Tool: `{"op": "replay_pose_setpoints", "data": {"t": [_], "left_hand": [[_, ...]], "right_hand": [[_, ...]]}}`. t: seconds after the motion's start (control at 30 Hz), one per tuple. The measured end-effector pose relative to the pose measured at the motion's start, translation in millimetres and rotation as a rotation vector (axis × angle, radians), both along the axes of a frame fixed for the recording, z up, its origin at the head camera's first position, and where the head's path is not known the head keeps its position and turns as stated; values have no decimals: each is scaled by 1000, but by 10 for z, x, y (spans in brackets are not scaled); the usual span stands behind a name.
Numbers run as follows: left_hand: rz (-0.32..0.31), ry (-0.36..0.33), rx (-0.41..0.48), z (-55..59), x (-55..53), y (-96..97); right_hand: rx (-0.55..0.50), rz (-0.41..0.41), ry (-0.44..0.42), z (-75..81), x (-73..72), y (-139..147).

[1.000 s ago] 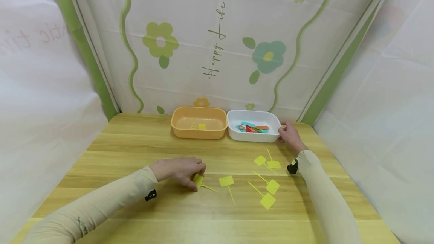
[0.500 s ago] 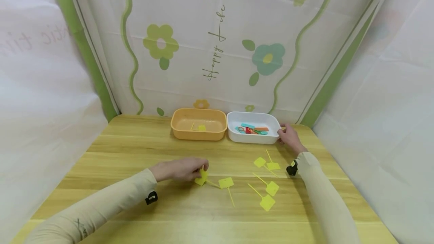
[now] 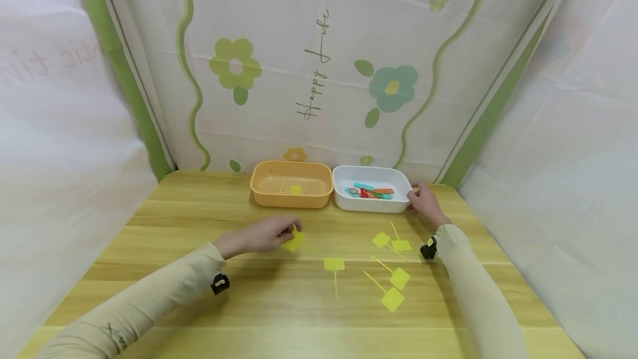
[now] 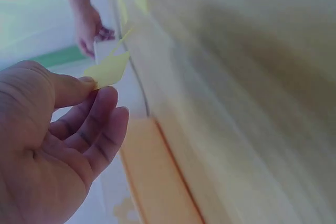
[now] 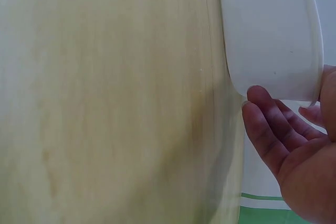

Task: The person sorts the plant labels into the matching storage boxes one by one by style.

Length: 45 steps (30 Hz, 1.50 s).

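Note:
My left hand (image 3: 264, 234) pinches a yellow tag (image 4: 109, 71) with a square plate and a thin cable-tie tail, between thumb and fingers. It holds the tag above the table, in front of the orange bin (image 3: 291, 200). At the far right, my right hand (image 3: 425, 204) grips the end of the white bin (image 3: 371, 205). In the right wrist view its fingers lie against the outer wall, the thumb at the rim. On the table, a single yellow tag (image 3: 334, 264) lies in the middle, and several more yellow tags (image 3: 392, 299) lie to its right.
The two bins stand side by side at the back of the wooden table (image 3: 239, 314). Inside the orange one lies a yellow tag (image 3: 296, 189); the white one holds several small coloured pieces (image 3: 384, 191). A printed curtain (image 3: 279, 98) hangs close behind them.
My left hand has picked the yellow tag up off the table and moved it away from me, toward the orange bin. The middle tag has turned slightly. My right hand stays on the white bin.

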<state>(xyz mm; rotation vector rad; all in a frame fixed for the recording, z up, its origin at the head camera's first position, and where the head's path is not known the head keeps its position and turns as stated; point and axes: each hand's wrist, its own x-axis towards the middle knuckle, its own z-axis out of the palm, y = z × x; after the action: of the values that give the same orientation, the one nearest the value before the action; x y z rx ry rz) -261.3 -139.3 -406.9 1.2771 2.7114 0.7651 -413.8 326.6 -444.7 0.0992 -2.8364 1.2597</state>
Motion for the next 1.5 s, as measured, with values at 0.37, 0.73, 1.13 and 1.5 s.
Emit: {"op": "replay_pose_setpoints", "data": {"t": [0.37,0.73,1.13,1.5], "left_hand": [[160,122,61,122,-219,-277],[254,51,124,237,-466,-412],[352,-18,149,421,-721,-399],[422,-56,130,425,-1003,-391]], "right_hand": [[11,2,0,18,20,-22],[6,3,-2,-1,10,-10],[12,1,0,-10,17,1],[20,-14,20,-28,-2,2]]}}
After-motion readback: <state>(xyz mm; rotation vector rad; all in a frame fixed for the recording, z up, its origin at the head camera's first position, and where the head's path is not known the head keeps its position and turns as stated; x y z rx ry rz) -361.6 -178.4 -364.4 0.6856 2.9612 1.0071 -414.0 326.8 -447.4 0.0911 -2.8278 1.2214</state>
